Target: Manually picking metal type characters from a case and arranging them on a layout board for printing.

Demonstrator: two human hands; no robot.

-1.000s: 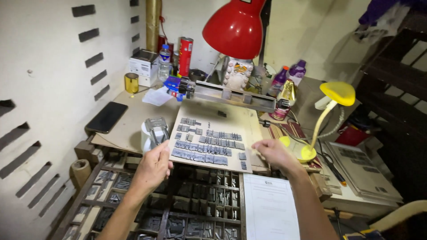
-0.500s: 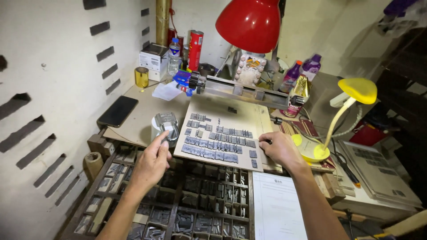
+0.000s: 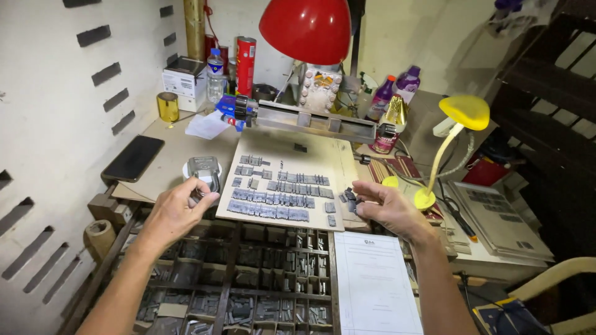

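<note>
From the head view, your left hand (image 3: pixel 177 211) pinches a small grey metal type sort above the compartment tray (image 3: pixel 248 279); your right hand (image 3: pixel 388 208), half-curled, cradles several more beside the board (image 3: pixel 288 180). They look dense, hard, smooth and easily dropped: grip their flat sides

Both hands are off the board (image 3: pixel 310 158) now — earlier they rested flat at its near edge. Left hand (image 3: pixel 177 211) has pulled back left and lifted, fingertips pinched on something small beside the tape dispenser (image 3: pixel 203 170). Right hand (image 3: pixel 388 208) has turned palm-up and cupped, with a few dark type pieces (image 3: pixel 349 198) at its fingertips — camera view also sits closer.
</note>
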